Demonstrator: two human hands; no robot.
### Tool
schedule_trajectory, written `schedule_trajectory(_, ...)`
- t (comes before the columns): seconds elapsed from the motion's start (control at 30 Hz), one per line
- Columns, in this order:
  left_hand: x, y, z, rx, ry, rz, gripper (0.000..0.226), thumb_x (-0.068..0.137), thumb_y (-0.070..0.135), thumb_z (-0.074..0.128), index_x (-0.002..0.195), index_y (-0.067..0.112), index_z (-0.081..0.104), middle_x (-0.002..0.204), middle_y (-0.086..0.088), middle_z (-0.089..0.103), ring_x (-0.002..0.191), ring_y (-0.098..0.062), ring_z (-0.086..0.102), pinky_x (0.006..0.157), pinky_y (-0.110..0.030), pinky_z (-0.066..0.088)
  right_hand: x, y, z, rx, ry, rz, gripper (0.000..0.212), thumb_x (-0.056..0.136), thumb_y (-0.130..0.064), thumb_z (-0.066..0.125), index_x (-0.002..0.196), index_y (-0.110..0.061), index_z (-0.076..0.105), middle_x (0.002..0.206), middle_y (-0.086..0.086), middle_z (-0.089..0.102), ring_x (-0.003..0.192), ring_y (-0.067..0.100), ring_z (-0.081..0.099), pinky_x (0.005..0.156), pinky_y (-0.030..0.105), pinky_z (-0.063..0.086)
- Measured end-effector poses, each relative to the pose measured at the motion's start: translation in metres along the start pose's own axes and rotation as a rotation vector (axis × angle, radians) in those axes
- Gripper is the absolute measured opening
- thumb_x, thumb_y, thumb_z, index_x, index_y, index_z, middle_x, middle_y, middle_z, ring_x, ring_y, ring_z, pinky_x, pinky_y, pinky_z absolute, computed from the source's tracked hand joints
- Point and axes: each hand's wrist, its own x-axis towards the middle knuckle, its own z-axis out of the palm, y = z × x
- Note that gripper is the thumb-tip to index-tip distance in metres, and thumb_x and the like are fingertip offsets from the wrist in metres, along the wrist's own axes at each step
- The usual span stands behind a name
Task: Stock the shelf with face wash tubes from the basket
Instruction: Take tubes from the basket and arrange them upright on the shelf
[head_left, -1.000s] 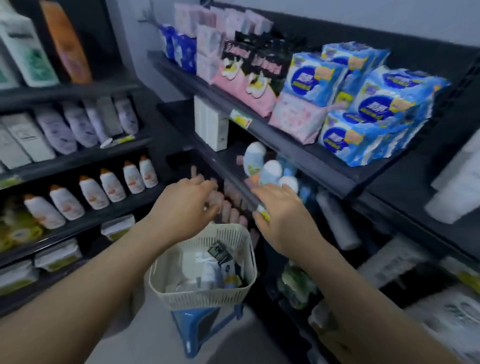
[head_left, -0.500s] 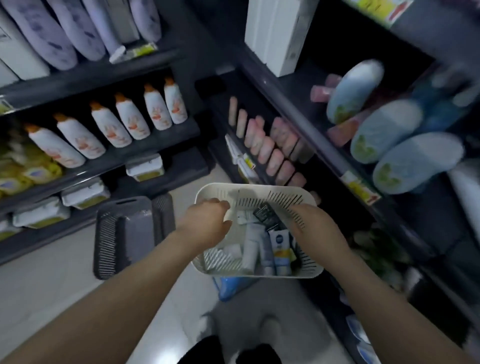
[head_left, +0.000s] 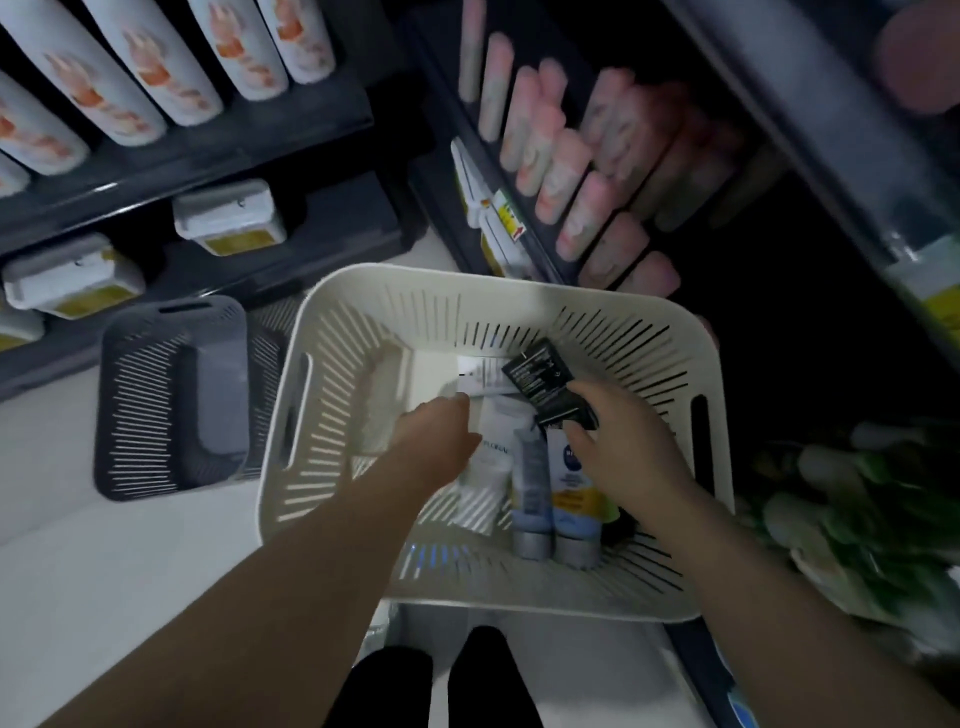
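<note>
- While both hands reach down into it, the cream slotted basket (head_left: 498, 283) holds the face wash tubes. A white tube (head_left: 491, 460), a blue-grey tube (head_left: 530, 483) and a blue-and-yellow tube (head_left: 574, 496) lie side by side, caps toward the person. A black tube (head_left: 540, 376) lies tilted across the far end, over a flat white carton (head_left: 483, 371).
- The right hand (head_left: 618, 441) pinches the near end of the black tube, forefinger on top and thumb below it.
- The left hand (head_left: 436, 441) shows only its back, low in the basket beside the white tube. One fingertip touches the white carton, but I cannot tell whether the fingers grip anything.
- Just beyond the basket, a dark shelf (head_left: 437, 161) carries rows of blurred pink tubes (head_left: 571, 171).
- On the floor to the left sits a grey basket (head_left: 171, 395). Behind it are shelves of white bottles printed in orange (head_left: 156, 67) and white tubs with yellow labels (head_left: 228, 218).
- The person's dark-clad legs (head_left: 431, 680) show at the bottom edge.
</note>
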Motion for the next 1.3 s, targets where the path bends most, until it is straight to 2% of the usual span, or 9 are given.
schedule_trajectory(0.1, 0.023, 0.007, 0.017, -0.146, -0.027, -0.071, 0.033, 0.092, 0.036, 0.055, 0.113, 0.011, 0.051, 0.109, -0.009, 0.062, 0.100, -0.025, 0.059, 0.073, -0.030, 0.042, 0.013, 0.008, 0.009, 0.005, 0.009, 0.016, 0.039, 0.090, -0.016, 0.058, 0.129, -0.016, 0.056, 0.127, 0.005, 0.058, 0.113, 0.022, 0.054, 0.093, 0.035, 0.047)
schedule_trajectory(0.3, 0.050, 0.019, 0.034, -0.463, -0.030, -0.191, 0.017, 0.081, 0.021, 0.072, 0.086, 0.016, 0.057, 0.073, 0.005, 0.055, 0.056, -0.005, 0.050, 0.046, -0.018, 0.037, 0.029, 0.024, 0.020, 0.005, -0.007, 0.015, 0.043, 0.091, -0.021, 0.057, 0.134, -0.016, 0.052, 0.133, 0.003, 0.055, 0.119, 0.021, 0.052, 0.098, 0.039, 0.046)
schedule_trajectory(0.53, 0.054, 0.011, 0.030, -0.541, -0.140, -0.197, 0.023, 0.079, 0.014, 0.074, 0.101, 0.010, 0.068, 0.104, -0.007, 0.070, 0.087, -0.019, 0.064, 0.079, -0.028, 0.050, 0.036, 0.031, 0.019, 0.064, 0.021, 0.004, 0.039, 0.092, -0.018, 0.055, 0.131, -0.016, 0.055, 0.128, 0.002, 0.059, 0.115, 0.018, 0.054, 0.096, 0.036, 0.047)
schedule_trajectory(0.73, 0.030, 0.005, 0.015, -0.577, -0.041, -0.191, 0.027, 0.081, 0.016, 0.072, 0.087, 0.014, 0.047, 0.088, 0.002, 0.058, 0.078, -0.015, 0.054, 0.061, -0.018, 0.041, 0.040, 0.019, 0.017, 0.022, 0.095, -0.057, 0.033, 0.090, -0.007, 0.055, 0.123, -0.011, 0.061, 0.120, 0.006, 0.062, 0.109, 0.022, 0.056, 0.090, 0.031, 0.046)
schedule_trajectory(0.83, 0.010, -0.010, -0.012, -0.622, 0.068, -0.211, 0.029, 0.079, 0.018, 0.075, 0.097, 0.011, 0.054, 0.092, -0.003, 0.065, 0.081, -0.021, 0.061, 0.063, -0.032, 0.051, 0.044, 0.003, 0.022, -0.028, 0.159, -0.153, 0.030, 0.085, 0.000, 0.059, 0.113, -0.008, 0.067, 0.110, 0.009, 0.067, 0.103, 0.028, 0.059, 0.090, 0.037, 0.048)
schedule_trajectory(0.9, -0.008, -0.021, -0.034, -0.636, 0.156, -0.209, 0.027, 0.079, 0.020, 0.074, 0.101, 0.011, 0.060, 0.094, -0.005, 0.068, 0.086, -0.025, 0.065, 0.072, -0.035, 0.053, 0.050, -0.009, 0.029, -0.052, 0.114, -0.199, 0.031, 0.084, 0.000, 0.059, 0.113, -0.009, 0.067, 0.112, 0.009, 0.067, 0.104, 0.028, 0.059, 0.090, 0.037, 0.047)
schedule_trajectory(1.1, -0.055, -0.044, -0.076, -0.344, 0.393, -0.109, 0.024, 0.091, 0.023, 0.058, 0.112, 0.012, 0.059, 0.100, -0.009, 0.068, 0.093, -0.029, 0.061, 0.065, -0.026, 0.030, 0.084, -0.024, 0.074, -0.128, -0.166, -0.219, 0.035, 0.087, 0.000, 0.052, 0.120, -0.006, 0.062, 0.124, 0.014, 0.060, 0.114, 0.030, 0.053, 0.093, 0.036, 0.042)
schedule_trajectory(1.2, -0.067, -0.050, -0.079, -0.373, 0.426, -0.098, 0.024, 0.091, 0.025, 0.058, 0.112, 0.013, 0.060, 0.101, -0.008, 0.068, 0.089, -0.026, 0.062, 0.065, -0.026, 0.034, 0.101, -0.028, 0.095, -0.330, -0.245, -0.254, 0.023, 0.082, 0.001, 0.055, 0.102, -0.003, 0.066, 0.109, 0.017, 0.063, 0.098, 0.030, 0.059, 0.073, 0.031, 0.045)
schedule_trajectory(1.3, -0.075, -0.048, -0.079, -0.434, 0.486, -0.106, 0.028, 0.091, 0.027, 0.058, 0.116, 0.016, 0.059, 0.098, -0.004, 0.068, 0.089, -0.023, 0.063, 0.066, -0.026, 0.037, 0.113, -0.034, 0.108, -0.541, -0.217, -0.341, 0.020, 0.057, 0.002, 0.078, 0.072, -0.002, 0.065, 0.075, 0.018, 0.065, 0.068, 0.031, 0.064, 0.056, 0.032, 0.045)
